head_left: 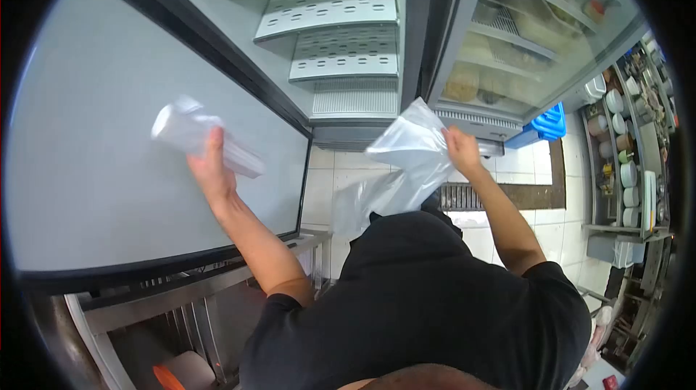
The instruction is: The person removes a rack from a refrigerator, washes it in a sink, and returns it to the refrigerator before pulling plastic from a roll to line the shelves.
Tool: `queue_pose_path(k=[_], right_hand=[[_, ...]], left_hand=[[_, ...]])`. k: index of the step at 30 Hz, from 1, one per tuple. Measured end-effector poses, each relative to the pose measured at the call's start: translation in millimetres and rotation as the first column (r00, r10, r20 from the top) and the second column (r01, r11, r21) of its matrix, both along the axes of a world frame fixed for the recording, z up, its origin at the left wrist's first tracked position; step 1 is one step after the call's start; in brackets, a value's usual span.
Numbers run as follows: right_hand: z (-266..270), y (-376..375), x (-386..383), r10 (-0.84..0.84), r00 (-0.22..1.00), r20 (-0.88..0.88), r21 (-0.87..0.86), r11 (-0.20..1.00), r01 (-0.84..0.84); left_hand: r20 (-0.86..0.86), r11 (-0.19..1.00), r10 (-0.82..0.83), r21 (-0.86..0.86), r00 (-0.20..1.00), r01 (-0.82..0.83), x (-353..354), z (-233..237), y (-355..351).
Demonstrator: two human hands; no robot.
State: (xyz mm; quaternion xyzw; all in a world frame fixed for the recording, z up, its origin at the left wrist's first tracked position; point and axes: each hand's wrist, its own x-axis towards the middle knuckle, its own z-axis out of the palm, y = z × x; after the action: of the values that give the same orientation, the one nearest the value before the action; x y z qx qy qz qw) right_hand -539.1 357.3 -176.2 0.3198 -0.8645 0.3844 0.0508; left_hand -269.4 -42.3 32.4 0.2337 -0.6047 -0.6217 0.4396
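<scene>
My left hand [210, 171] is wrapped round a roll of clear plastic bags [180, 125], held at a slant in front of the grey door panel. At the centre, my right hand [462, 151] pinches the edge of a clear plastic bag [412, 145]. This bag hangs loosely in folds down toward my body, over the tiled floor. Between the roll and the bag there is a wide gap, and no link between them shows. The fingertips of both hands are partly hidden by plastic.
An open fridge with perforated shelves [333, 6] stands ahead, its door panel [109, 136] swung to the left. At right are a glass-doored fridge [507, 49] holding food, a blue bin [547, 123], a floor grate [464, 196] and a rack of dishes [627, 165].
</scene>
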Motion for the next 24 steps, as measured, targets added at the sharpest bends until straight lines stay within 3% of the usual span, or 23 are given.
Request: queue_pose_path(k=[1, 4, 5, 7, 8, 9, 11, 12, 15, 16, 18, 21, 24], right_hand=[[-1.4, 16.7, 8.6, -0.012, 0.995, 0.1, 0.01, 1.0, 0.011], [-2.6, 59.7, -2.4, -0.071, 0.954, 0.292, -0.039, 0.996, 0.086], [-3.3, 70.8, -3.8, -0.09, 0.942, 0.322, -0.05, 0.992, 0.112], [0.9, 78.9, -2.6, -0.111, 0.916, 0.386, -0.067, 0.987, 0.148], [10.7, 79.7, 1.2, -0.128, 0.933, 0.336, -0.092, 0.982, 0.168], [16.4, 84.8, 4.4, -0.123, 0.937, 0.328, -0.047, 0.988, 0.146], [28.2, 94.7, 5.9, -0.099, 0.947, 0.306, 0.036, 0.995, 0.092], [38.6, 98.8, 8.2, -0.084, 0.937, 0.338, 0.062, 0.996, 0.067], [56.0, 112.9, 9.8, -0.054, 0.891, 0.452, 0.035, 0.998, 0.043], [52.1, 120.7, 7.2, -0.044, 0.889, 0.456, 0.03, 0.999, 0.034], [45.8, 135.7, -0.7, -0.074, 0.855, 0.514, 0.037, 0.997, 0.064], [45.8, 149.2, -13.1, -0.126, 0.815, 0.566, 0.055, 0.992, 0.115], [47.8, 152.2, -24.9, -0.136, 0.804, 0.579, 0.013, 0.987, 0.158]], left_hand=[[0.128, 0.997, 0.03, -0.069, 0.991, -0.021, -2.3, -3.7, -0.6], [0.428, 0.944, -0.329, 0.134, 0.842, 0.301, -68.8, -68.5, -1.5], [0.407, 0.869, -0.485, 0.326, 0.775, 0.372, -96.0, -110.4, -15.8], [0.436, 0.855, -0.499, 0.388, 0.749, 0.344, -160.6, -166.6, -25.9], [0.448, 0.822, -0.543, 0.456, 0.71, 0.341, -194.0, -190.8, -37.5], [0.435, 0.768, -0.607, 0.537, 0.665, 0.35, -226.5, -201.8, -44.4], [0.406, 0.771, -0.598, 0.529, 0.692, 0.356, -283.3, -203.8, -35.8], [0.409, 0.752, -0.614, 0.561, 0.675, 0.345, -322.2, -236.8, -58.3], [0.628, 0.92, -0.386, 0.208, 0.676, 0.332, -392.9, -264.9, -50.4], [0.794, 0.929, -0.212, -0.018, 0.57, 0.37, -409.9, -264.5, -42.4], [0.904, 0.744, 0.241, -0.405, 0.353, 0.531, -438.4, -263.2, -31.0], [0.932, 0.622, 0.349, -0.308, 0.097, 0.72, -465.5, -281.5, -28.9], [0.89, 0.628, 0.424, -0.424, 0.17, 0.653, -457.7, -288.4, -11.6]])
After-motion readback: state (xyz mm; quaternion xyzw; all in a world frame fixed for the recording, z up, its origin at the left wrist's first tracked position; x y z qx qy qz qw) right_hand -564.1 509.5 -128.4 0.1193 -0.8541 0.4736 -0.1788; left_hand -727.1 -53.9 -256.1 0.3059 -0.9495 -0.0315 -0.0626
